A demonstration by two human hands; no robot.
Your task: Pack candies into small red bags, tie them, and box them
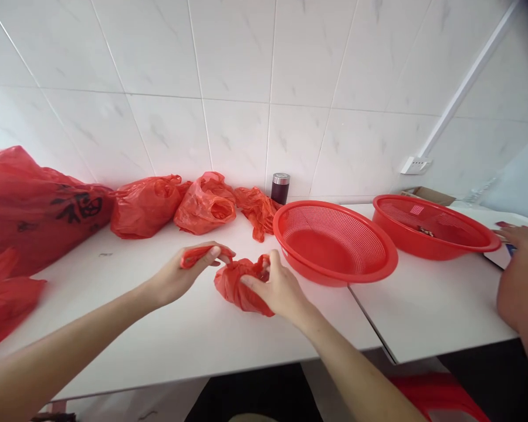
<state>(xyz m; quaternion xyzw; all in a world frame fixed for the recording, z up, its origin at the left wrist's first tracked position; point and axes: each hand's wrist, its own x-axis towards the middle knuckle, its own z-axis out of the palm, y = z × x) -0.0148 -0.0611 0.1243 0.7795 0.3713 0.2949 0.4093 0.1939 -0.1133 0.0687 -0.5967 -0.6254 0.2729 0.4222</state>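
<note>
A small, filled red plastic bag (242,291) rests on the white table in front of me. My left hand (193,266) is closed around a gathered red strip of plastic at the bag's left, probably a handle, though its join to the bag is partly hidden. On the bag's right side, my right hand (275,281) pinches the plastic near the top, thumb lying across the front. What the bag contains cannot be seen. Just to the right stands a red perforated basin (334,240) with a solid bottom.
Along the wall sit a red bag (145,208), another red bag (205,205), a crumpled bag (259,208) and a dark cup (280,189). Large red bags (44,205) fill the left. A second red basin (435,225) and another person's arm (525,287) are at right.
</note>
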